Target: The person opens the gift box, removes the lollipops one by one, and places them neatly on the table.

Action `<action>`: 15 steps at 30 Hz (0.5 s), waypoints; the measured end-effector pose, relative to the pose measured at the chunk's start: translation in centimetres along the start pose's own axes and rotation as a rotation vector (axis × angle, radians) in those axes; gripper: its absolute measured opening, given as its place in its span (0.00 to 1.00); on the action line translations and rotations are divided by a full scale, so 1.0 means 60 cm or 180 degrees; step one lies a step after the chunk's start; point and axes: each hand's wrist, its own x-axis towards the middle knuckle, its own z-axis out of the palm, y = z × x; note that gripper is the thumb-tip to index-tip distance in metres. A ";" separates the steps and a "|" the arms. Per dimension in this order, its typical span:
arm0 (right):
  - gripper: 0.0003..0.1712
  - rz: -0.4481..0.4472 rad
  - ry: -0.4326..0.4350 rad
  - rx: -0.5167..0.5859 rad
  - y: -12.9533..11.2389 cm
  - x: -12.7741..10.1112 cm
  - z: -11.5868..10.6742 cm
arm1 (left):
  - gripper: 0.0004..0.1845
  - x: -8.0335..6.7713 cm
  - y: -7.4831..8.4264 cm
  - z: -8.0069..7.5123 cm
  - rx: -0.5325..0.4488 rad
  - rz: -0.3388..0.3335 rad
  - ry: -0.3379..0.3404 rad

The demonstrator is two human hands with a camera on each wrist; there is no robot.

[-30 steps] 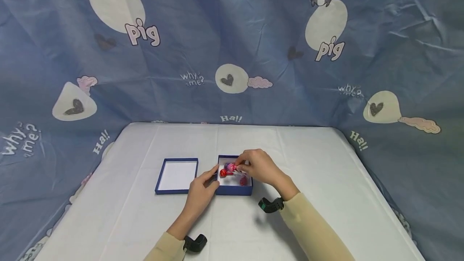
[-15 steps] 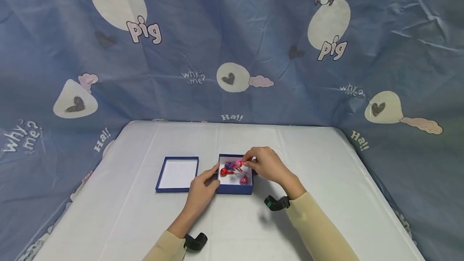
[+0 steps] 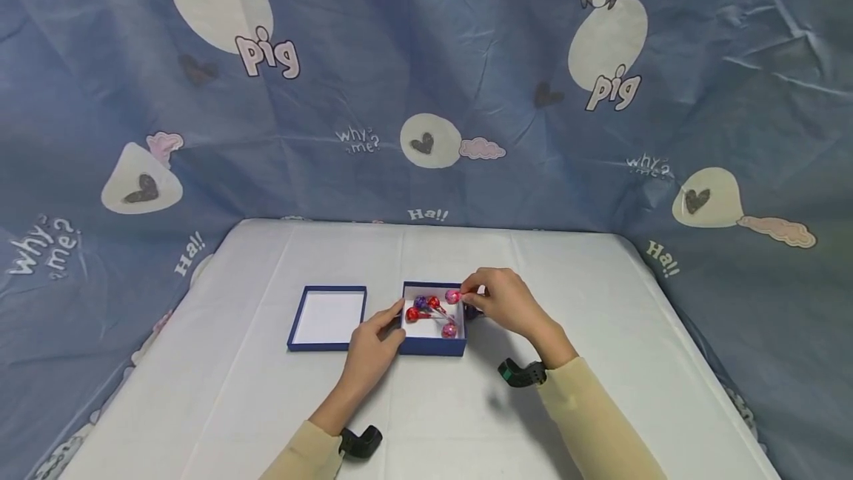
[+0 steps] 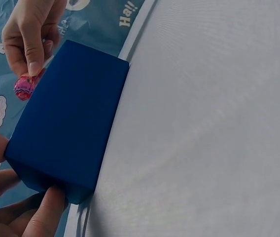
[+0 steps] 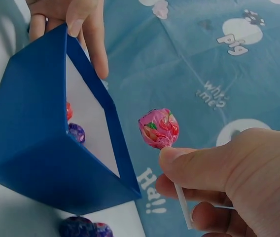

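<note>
An open dark-blue box (image 3: 432, 347) sits mid-table with several wrapped lollipops (image 3: 421, 307) inside. My left hand (image 3: 395, 326) grips the box's left wall, thumb on the rim; its fingers (image 4: 45, 211) show at the box's corner (image 4: 71, 123). My right hand (image 3: 470, 295) pinches the white stick of a pink lollipop (image 3: 453, 296) and holds it just above the box's far right rim. The pink lollipop (image 5: 158, 128) hangs outside the box wall (image 5: 31, 143), stick under my thumb (image 5: 199, 165). The pink lollipop (image 4: 24, 87) is also seen past the box.
The box's lid (image 3: 326, 317) lies upside down, white inside, left of the box. Two dark lollipops (image 5: 81, 227) lie on the white tablecloth (image 3: 600, 302) right of the box. A blue printed cloth (image 3: 426, 80) hangs behind and around the table.
My right hand has moved right from over the box's middle to its right rim, carrying the pink lollipop. The left hand and box stayed put.
</note>
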 end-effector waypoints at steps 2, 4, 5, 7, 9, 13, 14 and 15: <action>0.03 0.0038 0.0023 0.0017 0.003 -0.004 -0.005 | 0.28 0.000 0.003 0.001 0.0042 0.0007 0.0011; 0.03 0.0034 0.0043 0.0023 0.006 -0.008 -0.010 | 0.28 -0.001 0.004 0.001 0.0080 0.0020 0.0038; 0.03 0.0025 0.0050 0.0024 0.007 -0.010 -0.012 | 0.28 -0.002 0.004 0.001 0.0105 0.0026 0.0053; 0.03 0.0024 0.0060 0.0021 0.011 -0.013 -0.016 | 0.28 -0.002 0.005 0.002 0.0145 0.0043 0.0067; 0.03 0.0031 0.0081 0.0018 0.014 -0.016 -0.019 | 0.28 -0.001 0.005 0.003 0.0172 0.0062 0.0087; 0.04 0.0070 0.0103 0.0027 0.025 -0.022 -0.020 | 0.29 -0.001 0.005 0.003 0.0217 0.0049 0.0094; 0.04 0.0083 0.0100 0.0040 0.028 -0.023 -0.019 | 0.29 -0.001 0.005 0.003 0.0222 0.0042 0.0097; 0.03 0.0095 0.0091 0.0055 0.030 -0.025 -0.019 | 0.29 -0.002 0.005 0.003 0.0227 0.0029 0.0100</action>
